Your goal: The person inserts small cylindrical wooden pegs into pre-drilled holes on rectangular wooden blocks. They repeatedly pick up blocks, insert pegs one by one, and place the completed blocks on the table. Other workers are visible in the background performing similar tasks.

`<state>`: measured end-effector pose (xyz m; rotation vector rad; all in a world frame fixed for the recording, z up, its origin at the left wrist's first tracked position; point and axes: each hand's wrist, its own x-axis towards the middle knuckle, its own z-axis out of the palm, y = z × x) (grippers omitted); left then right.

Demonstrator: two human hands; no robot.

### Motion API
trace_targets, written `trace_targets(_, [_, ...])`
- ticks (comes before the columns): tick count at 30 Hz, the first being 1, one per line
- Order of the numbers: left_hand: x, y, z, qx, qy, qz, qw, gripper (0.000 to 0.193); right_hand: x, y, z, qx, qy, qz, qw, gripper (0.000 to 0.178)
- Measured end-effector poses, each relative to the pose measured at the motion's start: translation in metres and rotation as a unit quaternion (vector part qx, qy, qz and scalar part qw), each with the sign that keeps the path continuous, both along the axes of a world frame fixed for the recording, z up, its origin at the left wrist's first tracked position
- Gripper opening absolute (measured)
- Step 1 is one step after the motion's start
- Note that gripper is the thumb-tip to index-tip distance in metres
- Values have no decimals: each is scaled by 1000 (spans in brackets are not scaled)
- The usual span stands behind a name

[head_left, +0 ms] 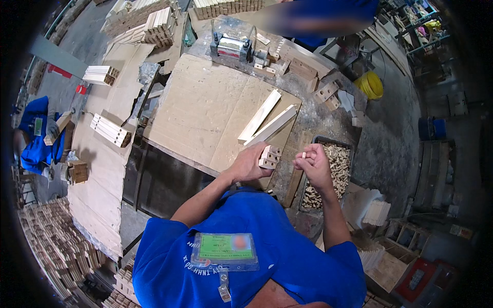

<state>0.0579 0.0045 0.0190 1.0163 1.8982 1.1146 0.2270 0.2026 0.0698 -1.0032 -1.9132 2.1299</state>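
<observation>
My left hand (pixel 247 163) is wrapped round a small bundle of wooden sticks (pixel 269 157), whose end faces with drilled holes point to the right. Just right of it, my right hand (pixel 315 167) pinches a short wooden dowel (pixel 304 155) between thumb and fingers, a little apart from the bundle. Below and beside that hand lies a dark tray (pixel 351 160) heaped with many small dowels (pixel 337 177). Two loose wooden sticks (pixel 261 116) rest side by side on a cardboard sheet (pixel 197 110), beyond my left hand.
A clamp-like machine (pixel 232 47) stands at the table's far side, near drilled wooden blocks (pixel 327 92). Bundled sticks (pixel 110 130) lie on a cardboard-covered bench at left. A co-worker in blue (pixel 37 134) holds wood farther left. A yellow bucket (pixel 370 85) stands at right.
</observation>
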Motion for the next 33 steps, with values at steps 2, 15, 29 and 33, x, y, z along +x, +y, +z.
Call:
trace_targets(2, [1, 0, -2, 10, 0, 9, 1000, 58, -7, -5, 12, 70, -31, 20, 997, 18])
trace_targets(15, [5, 2, -5, 26, 20, 5, 999, 56, -35, -16, 21, 394, 66, 169, 901, 14])
trace_targets(29, [5, 6, -12, 34, 24, -5, 999, 54, -42, -13, 16, 534, 2, 290, 794, 10])
trace_targets(33, [3, 7, -9, 6, 2, -4, 1000, 55, -41, -12, 18, 514, 24, 266, 815, 15])
